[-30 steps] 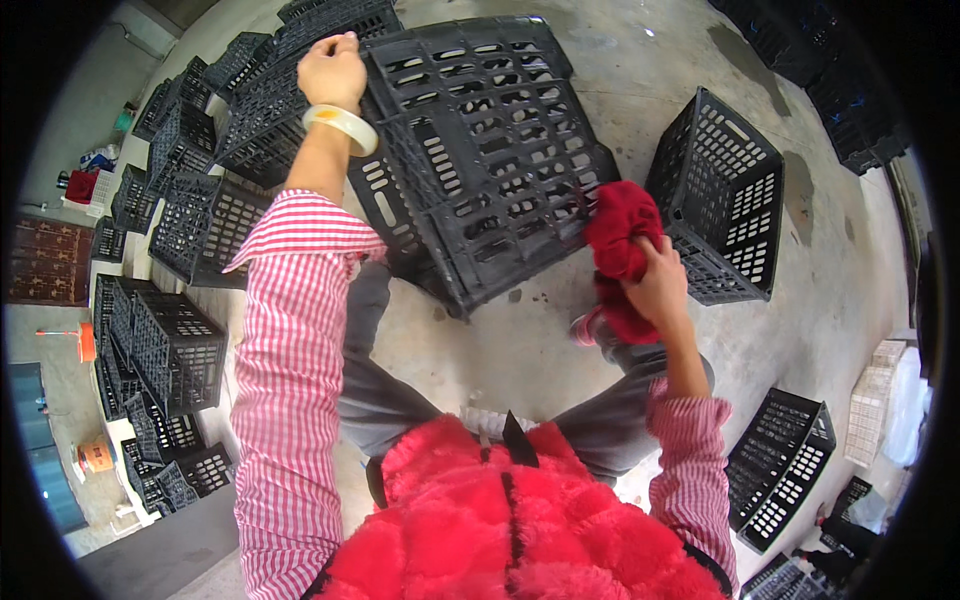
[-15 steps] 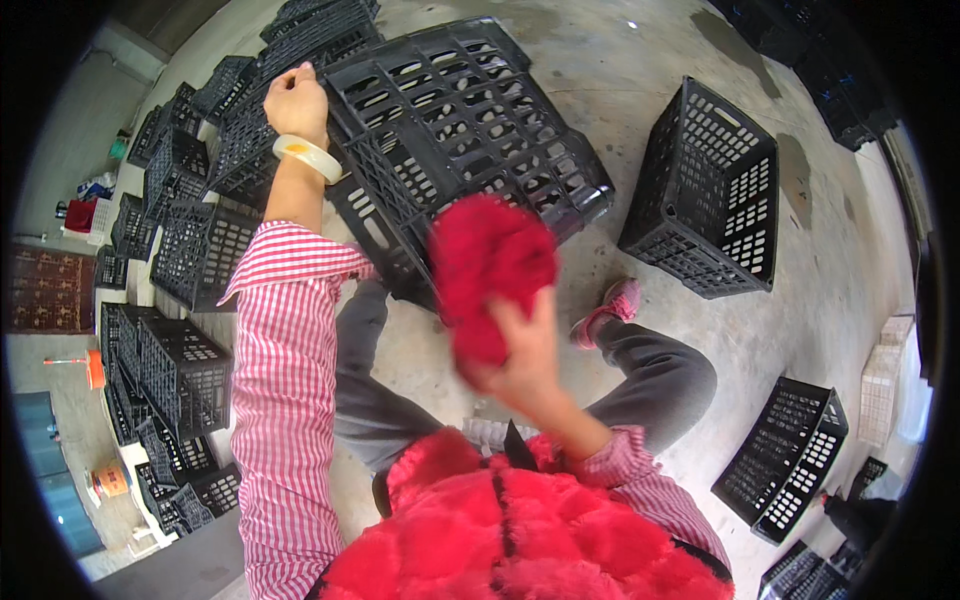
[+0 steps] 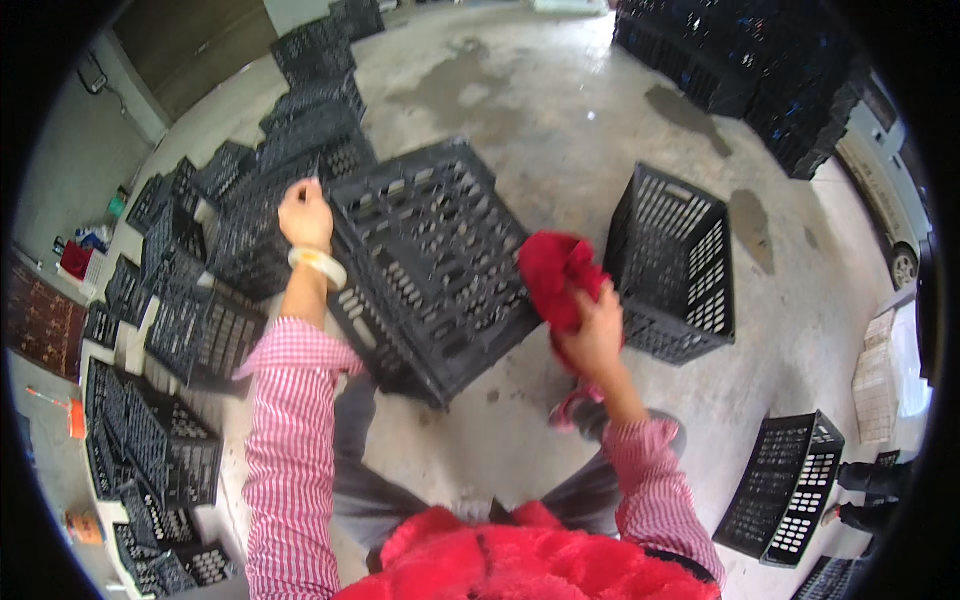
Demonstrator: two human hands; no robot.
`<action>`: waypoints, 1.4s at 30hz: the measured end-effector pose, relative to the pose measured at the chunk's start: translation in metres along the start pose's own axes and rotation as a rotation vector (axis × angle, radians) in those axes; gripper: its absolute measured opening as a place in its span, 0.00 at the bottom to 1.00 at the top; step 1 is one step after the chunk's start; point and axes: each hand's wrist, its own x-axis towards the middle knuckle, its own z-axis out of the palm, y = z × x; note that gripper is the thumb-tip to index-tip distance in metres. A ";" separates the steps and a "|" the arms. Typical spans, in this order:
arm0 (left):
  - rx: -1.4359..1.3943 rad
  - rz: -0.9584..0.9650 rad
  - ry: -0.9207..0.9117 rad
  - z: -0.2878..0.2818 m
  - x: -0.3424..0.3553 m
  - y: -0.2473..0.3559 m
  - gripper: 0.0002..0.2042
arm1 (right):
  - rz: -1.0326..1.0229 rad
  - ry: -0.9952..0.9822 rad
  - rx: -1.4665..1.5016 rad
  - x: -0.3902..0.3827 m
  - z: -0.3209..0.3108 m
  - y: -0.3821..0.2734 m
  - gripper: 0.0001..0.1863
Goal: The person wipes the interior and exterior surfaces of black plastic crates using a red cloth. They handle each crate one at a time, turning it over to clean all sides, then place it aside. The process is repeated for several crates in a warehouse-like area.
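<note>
A black plastic mesh crate (image 3: 430, 265) is held tilted in front of me, its slotted base turned upward. The fingers of my left hand (image 3: 306, 218) are closed on its upper left corner, and a pale bangle circles that wrist. A crumpled red cloth (image 3: 555, 272) is bunched in my right hand (image 3: 594, 335). Cloth and hand are at the crate's right edge; whether the cloth touches the crate, I cannot tell.
Another black crate (image 3: 714, 270) stands open-topped on the concrete floor (image 3: 520, 120) to the right. One more crate (image 3: 775, 490) lies nearer at lower right, beside a person's dark-clothed legs (image 3: 875, 495). Many crates (image 3: 205, 330) line the left; tall crate stacks (image 3: 730, 60) stand far right.
The red cloth in my right hand has moved right, from the crate's near side to its right edge. My left hand keeps its grip on the crate. The view has tipped up, showing more floor.
</note>
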 end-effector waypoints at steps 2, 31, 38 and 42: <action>-0.022 -0.046 0.008 0.009 -0.001 0.000 0.11 | -0.251 0.036 0.130 -0.021 -0.005 -0.019 0.34; -0.487 -0.387 -0.479 -0.044 -0.192 0.059 0.13 | -0.115 0.142 0.191 -0.024 0.033 -0.045 0.35; -0.831 -0.807 -0.412 -0.053 -0.143 0.073 0.12 | -0.317 0.225 0.213 0.013 0.006 -0.072 0.36; -0.948 -0.980 -0.451 -0.050 -0.095 0.067 0.11 | -0.397 0.160 0.222 0.057 -0.016 -0.110 0.36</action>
